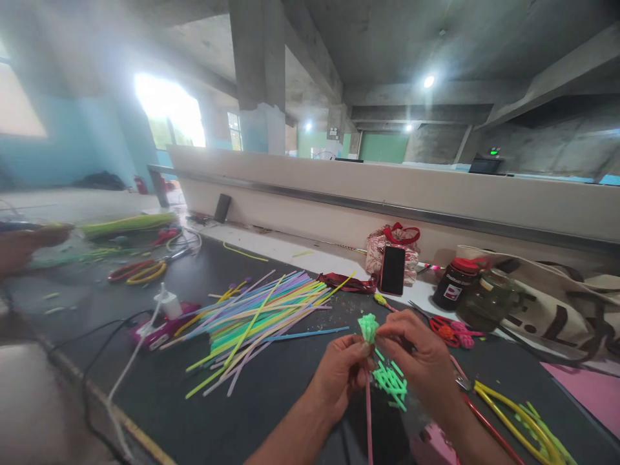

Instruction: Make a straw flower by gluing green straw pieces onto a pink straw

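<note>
My left hand pinches a pink pipe-cleaner stem just beneath a bright green bunch of short pipe-cleaner pieces. The stem hangs down towards me. At the right side of the bunch, my right hand has its thumb and fingers pressed together; what lies between them is too small to tell. Below, partly behind my right hand, loose cut green pieces lie on the dark table.
Left of my hands lies a pile of coloured pipe cleaners. Yellow-handled pliers are at the right. Behind stand a phone, a dark red-lidded jar and a canvas bag. Another person's blurred hand shows far left, near scissors.
</note>
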Tool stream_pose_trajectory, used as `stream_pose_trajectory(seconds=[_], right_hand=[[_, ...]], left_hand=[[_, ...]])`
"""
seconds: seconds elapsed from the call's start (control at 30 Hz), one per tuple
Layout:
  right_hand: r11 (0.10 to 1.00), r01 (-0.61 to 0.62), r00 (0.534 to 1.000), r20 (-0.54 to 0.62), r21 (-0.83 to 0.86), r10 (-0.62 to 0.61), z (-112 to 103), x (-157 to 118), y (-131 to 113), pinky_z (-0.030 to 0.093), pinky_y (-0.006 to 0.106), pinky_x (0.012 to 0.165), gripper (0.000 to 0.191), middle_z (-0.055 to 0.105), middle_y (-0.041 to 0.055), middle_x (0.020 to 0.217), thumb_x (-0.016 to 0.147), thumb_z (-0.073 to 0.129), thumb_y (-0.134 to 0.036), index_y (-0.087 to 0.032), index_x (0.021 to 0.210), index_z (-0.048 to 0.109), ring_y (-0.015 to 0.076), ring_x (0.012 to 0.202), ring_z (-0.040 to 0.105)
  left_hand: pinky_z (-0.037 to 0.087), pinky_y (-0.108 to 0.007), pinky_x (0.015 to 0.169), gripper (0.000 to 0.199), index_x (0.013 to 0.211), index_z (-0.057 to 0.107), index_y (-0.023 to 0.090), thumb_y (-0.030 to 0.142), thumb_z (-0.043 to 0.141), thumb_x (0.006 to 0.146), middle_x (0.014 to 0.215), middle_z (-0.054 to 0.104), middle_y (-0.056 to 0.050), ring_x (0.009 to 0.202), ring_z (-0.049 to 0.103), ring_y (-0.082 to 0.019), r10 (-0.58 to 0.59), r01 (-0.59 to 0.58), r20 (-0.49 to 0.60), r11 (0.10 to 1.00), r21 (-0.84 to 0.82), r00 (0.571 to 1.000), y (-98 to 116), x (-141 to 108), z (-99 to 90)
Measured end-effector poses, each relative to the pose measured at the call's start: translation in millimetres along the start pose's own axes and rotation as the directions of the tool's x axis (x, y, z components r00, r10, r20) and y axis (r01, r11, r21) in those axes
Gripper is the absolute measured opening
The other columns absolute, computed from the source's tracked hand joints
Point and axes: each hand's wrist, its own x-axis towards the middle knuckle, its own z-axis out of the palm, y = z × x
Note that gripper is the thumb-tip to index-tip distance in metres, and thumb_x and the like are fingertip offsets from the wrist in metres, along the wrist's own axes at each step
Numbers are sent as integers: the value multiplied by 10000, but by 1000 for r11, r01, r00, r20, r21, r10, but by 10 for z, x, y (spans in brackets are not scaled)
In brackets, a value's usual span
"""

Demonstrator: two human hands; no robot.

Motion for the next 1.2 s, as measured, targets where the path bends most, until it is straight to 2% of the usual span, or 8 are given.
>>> stream_pose_trajectory(seconds=[0.13, 0.27, 0.4, 0.5, 0.7, 0.97, 1.1, 1.2], right_hand=[[1000, 3, 1000, -6, 10, -3, -48, -20, -76, 399, 241, 553, 162, 522, 29, 854, 736, 555, -222, -229, 889, 607, 122, 635, 494], [964, -212, 974, -47, 161, 222, -141, -28, -179, 376, 226, 501, 195, 515, 20, 823, 721, 562, -273, -217, 907, 546, 111, 577, 455], [794, -474, 880, 215, 380, 422, -110, -24, -201, 352, 204, 482, 177, 511, -14, 694, 684, 587, -296, -192, 809, 516, 107, 573, 468], [713, -542, 837, 359, 446, 412, -12, -21, -188, 321, 193, 443, 244, 526, -20, 661, 627, 636, -324, -169, 778, 523, 80, 502, 442], [648, -576, 817, 391, 498, 424, 87, -46, -174, 271, 162, 360, 281, 483, -53, 562, 596, 668, -356, -161, 724, 512, 43, 418, 366], [436, -635, 773, 526, 638, 356, 49, -57, -174, 280, 132, 329, 257, 501, -62, 584, 597, 680, -233, -166, 759, 492, 21, 385, 376], [402, -646, 763, 543, 648, 350, 44, -61, -175, 330, 134, 356, 256, 509, -55, 613, 616, 672, -221, -166, 785, 488, 27, 411, 420], [393, -643, 765, 540, 657, 350, 51, -65, -173, 344, 137, 366, 265, 508, -57, 613, 614, 680, -220, -168, 789, 488, 35, 427, 447]], left_hand=[[215, -128, 308, 225, 589, 504, 125, 283, 664, 586, 429, 497, 49, 284, 365, -7, 34, -35, -10, 999, -26, 999, 17, -7, -2], [218, -131, 311, 231, 575, 505, 124, 281, 674, 564, 442, 518, 39, 281, 358, -4, 62, -62, -20, 998, -24, 998, 49, -21, 0], [219, -131, 312, 227, 591, 537, 119, 279, 690, 541, 430, 506, 39, 287, 349, -3, 65, -65, 4, 997, -40, 998, 74, -44, 13], [244, -132, 326, 249, 647, 585, 108, 289, 706, 525, 460, 512, 31, 327, 374, -11, 54, -53, 34, 998, -30, 998, 80, -68, 21], [225, -150, 316, 310, 582, 578, 112, 386, 702, 506, 418, 470, 39, 299, 320, -10, 93, -107, 98, 983, 149, 991, 104, -117, 25], [209, -159, 343, 290, 583, 582, 117, 395, 661, 561, 420, 475, 31, 323, 317, -24, 159, -185, 97, 897, 402, 983, 183, -179, 37], [212, -164, 359, 249, 553, 578, 108, 345, 639, 601, 443, 494, 16, 348, 322, -27, 205, -247, 140, 853, 459, 969, 206, -194, 29], [232, -166, 371, 207, 568, 578, 113, 307, 640, 606, 457, 503, 15, 364, 338, -33, 190, -230, 132, 850, 474, 973, 203, -183, -1]])
